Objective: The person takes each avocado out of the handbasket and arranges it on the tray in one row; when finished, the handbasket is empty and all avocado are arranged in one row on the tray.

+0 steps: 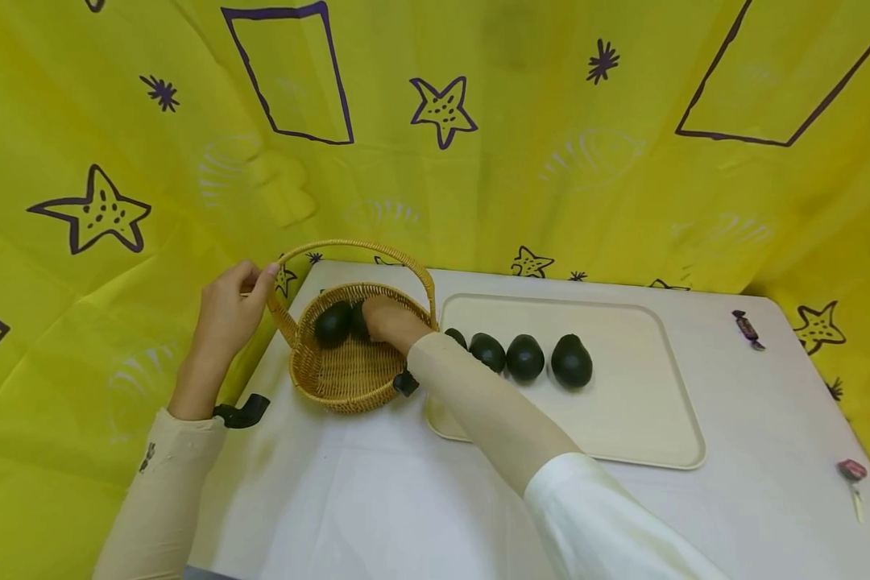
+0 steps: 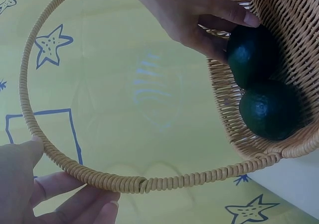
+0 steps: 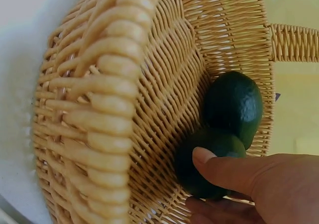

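My left hand pinches the arched handle of a round wicker basket, thumb on one side and fingers on the other. Inside the basket, my right hand grips a dark green avocado, its thumb laid across the fruit. A second avocado touches the held one and lies against the basket wall. To the basket's right, a row of several avocados, one of them a pear-shaped avocado, sits on a cream tray. My right forearm partly covers the row's left end.
A wrapped candy lies right of the tray, and a lollipop is near the table's right edge. Behind the white table hangs a yellow patterned cloth. The tray's left edge is close to the basket.
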`<state>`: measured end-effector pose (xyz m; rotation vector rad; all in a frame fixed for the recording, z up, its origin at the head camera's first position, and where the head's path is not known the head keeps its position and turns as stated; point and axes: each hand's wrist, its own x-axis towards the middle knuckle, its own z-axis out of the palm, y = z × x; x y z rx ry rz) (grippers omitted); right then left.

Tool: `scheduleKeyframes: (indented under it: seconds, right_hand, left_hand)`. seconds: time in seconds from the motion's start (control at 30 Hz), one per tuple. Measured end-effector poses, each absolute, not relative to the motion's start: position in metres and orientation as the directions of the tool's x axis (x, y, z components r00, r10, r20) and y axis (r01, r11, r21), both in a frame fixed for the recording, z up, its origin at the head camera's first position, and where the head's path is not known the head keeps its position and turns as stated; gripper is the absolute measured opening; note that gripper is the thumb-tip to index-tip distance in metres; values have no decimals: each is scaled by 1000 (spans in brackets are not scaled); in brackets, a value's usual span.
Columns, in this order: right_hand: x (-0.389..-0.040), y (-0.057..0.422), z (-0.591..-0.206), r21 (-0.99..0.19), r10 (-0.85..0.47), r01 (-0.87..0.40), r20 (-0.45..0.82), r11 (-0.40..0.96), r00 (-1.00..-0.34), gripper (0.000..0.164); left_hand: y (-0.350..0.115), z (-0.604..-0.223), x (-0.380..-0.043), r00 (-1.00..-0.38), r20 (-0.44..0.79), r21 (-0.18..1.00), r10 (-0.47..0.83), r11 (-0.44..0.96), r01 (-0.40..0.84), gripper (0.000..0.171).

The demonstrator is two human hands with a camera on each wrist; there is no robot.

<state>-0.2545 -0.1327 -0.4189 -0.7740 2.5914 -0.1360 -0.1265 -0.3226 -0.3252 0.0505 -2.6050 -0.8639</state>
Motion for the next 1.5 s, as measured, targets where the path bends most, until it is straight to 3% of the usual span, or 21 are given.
scheduleKeyframes:
  seconds: [0.3, 0.93, 1.17, 1.5]
  right_hand:
    - [-241, -124, -405, -169, -564, -541, -338, 824, -753, 30]
    - [-243, -115, -408, -409, -579, -448, -290, 795, -762, 34]
    - [-245, -114, -410, -433, -567, -424, -284, 795, -773, 43]
    - [-245, -110, -408, -486, -604, -427, -297, 763, -740, 52]
  left_hand:
    - [-322, -325, -127, -923, 352, 583, -155, 807, 87, 52]
    - [-320, -324, -126, -923, 353, 585, -150, 805, 93, 53]
    - [-320, -324, -126, -923, 356, 585, -150, 805, 95, 53]
    - [-321, -324, -125, -923, 353, 586, -155, 805, 89, 54]
